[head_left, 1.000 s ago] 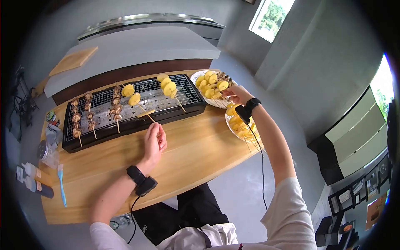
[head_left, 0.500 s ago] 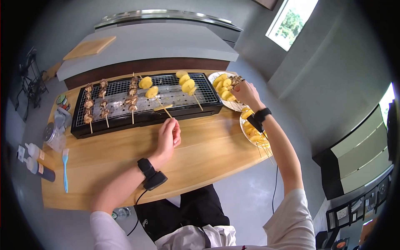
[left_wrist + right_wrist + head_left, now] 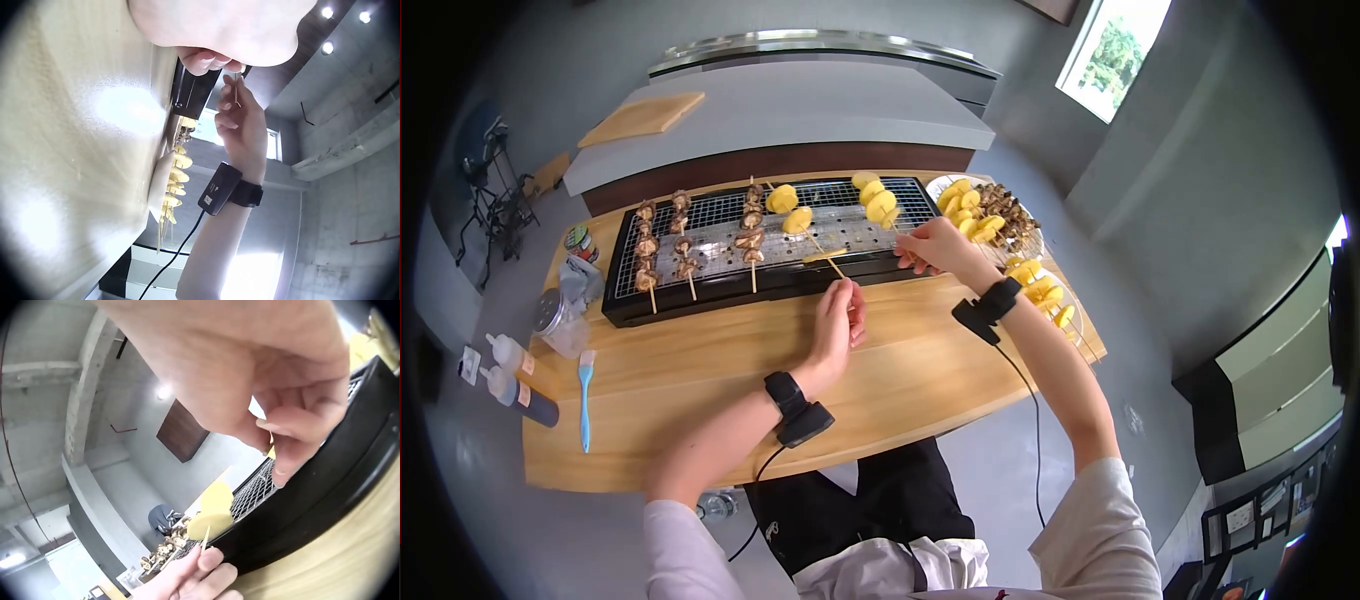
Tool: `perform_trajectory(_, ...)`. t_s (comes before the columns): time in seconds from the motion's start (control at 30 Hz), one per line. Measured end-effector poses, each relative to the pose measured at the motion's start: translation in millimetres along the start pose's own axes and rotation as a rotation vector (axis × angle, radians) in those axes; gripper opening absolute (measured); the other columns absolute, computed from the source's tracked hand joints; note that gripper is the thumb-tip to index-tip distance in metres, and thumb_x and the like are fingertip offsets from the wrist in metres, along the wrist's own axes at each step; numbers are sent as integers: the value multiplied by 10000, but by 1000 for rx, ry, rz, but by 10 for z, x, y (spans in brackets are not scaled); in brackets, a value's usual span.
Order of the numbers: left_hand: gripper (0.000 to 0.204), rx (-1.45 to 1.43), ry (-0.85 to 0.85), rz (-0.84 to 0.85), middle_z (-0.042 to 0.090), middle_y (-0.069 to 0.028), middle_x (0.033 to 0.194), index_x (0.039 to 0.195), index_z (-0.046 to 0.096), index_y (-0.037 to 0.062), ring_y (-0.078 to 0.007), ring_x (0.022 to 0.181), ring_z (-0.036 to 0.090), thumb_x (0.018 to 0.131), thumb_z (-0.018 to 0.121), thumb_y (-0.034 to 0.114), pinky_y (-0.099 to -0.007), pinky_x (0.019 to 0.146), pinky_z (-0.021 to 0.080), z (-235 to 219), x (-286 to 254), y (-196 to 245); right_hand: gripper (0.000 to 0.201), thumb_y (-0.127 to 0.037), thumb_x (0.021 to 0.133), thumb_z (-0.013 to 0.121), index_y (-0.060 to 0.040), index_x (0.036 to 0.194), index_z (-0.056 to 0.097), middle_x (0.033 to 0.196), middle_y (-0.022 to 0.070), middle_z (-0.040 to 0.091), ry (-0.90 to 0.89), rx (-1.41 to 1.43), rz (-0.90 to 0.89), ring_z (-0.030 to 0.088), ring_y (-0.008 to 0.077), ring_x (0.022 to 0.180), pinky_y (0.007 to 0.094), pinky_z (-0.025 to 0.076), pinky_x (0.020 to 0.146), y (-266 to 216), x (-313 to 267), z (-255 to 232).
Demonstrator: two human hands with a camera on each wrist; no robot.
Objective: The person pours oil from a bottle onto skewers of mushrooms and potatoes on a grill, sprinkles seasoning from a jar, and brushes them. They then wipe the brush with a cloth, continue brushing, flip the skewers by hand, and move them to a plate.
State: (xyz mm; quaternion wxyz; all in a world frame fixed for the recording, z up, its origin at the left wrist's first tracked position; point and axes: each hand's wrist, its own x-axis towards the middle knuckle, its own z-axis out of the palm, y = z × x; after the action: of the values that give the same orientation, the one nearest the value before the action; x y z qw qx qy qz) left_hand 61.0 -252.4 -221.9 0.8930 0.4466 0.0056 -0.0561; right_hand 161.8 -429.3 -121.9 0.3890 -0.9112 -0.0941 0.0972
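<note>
At the grill's front edge, my left hand pinches the stick end of a potato skewer, whose yellow slices lie over the grate with one slice low on the stick. Farther right, my right hand has thumb and fingertips round the stick of a second potato skewer. That thin stick shows between the right fingers in the left wrist view. Both skewers rest on the black grill. Several mushroom skewers lie on its left half.
Right of the grill stand a plate of potato and brown skewers and another plate of potato skewers. On the left are a blue brush, two squeeze bottles, a clear jar and a small tin.
My right hand has come left from the skewer plate to the right-hand potato skewer on the grill. My left hand keeps hold of its stick. The head view has swung slightly.
</note>
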Motion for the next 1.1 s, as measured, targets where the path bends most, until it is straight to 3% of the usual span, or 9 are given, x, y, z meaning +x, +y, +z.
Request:
perform_trajectory(0.2,237,23,-27,21,433,38,650,957,493,135,-35,464,327,1036,427,348,-193,423,250,19,-14,16,214,-199,905,625,-6,856,703,753,27,689,-10,455,-10,606,71,575,194,477,495,204,6,-17)
perform_trajectory(0.33,231,20,-56,48,437,37,649,952,489,122,-33,442,321,1042,420,323,-193,405,250,5,3,0,200,-192,906,649,1,888,699,734,16,654,157,451,13,594,73,603,196,450,506,236,-70,-398)
perform_trajectory(0.47,236,15,-67,47,440,36,647,945,490,118,-32,441,324,1042,421,323,-194,402,250,-4,18,-5,250,-227,899,635,2,844,721,673,37,653,395,34,-74,618,100,588,234,469,497,677,193,-1018)
perform_trajectory(0.53,241,28,-77,44,440,35,646,939,490,115,-32,440,323,1042,422,322,-193,404,253,-5,25,-15,214,-203,874,631,-22,835,738,635,45,664,437,-42,-7,645,111,584,252,499,519,742,193,-1177)
perform_trajectory(0.63,243,32,-78,44,439,34,646,936,490,113,-32,445,325,1042,423,322,-193,411,260,-7,30,-16,227,-195,808,605,-22,715,718,613,100,679,514,-377,-1,684,197,595,327,548,629,992,256,-1228)
perform_trajectory(0.73,242,35,-57,32,439,34,648,936,490,112,-31,453,330,1042,425,321,-192,418,265,21,8,-1,222,-195,826,597,-34,741,725,617,67,688,329,-462,145,679,157,565,293,549,588,1097,316,-1212)
perform_trajectory(0.77,242,37,-62,29,439,34,648,936,490,112,-31,453,330,1042,425,321,-192,418,265,31,10,-7,216,-151,763,567,-14,650,688,606,109,680,317,-501,121,686,216,572,334,559,619,1064,270,-1166)
perform_trajectory(1.0,219,32,-74,45,445,36,651,945,497,113,-35,455,333,1038,435,302,-194,414,264,-24,52,-47,184,-108,729,548,7,662,676,626,114,686,232,-636,228,696,238,601,352,566,637,847,210,-975)
perform_trajectory(1.1,216,12,-102,65,451,36,650,928,505,112,-36,441,336,1033,444,291,-199,394,252,-64,66,-76,169,-158,751,618,-24,815,698,777,148,712,368,-1014,54,713,279,793,390,563,686,874,188,-932)
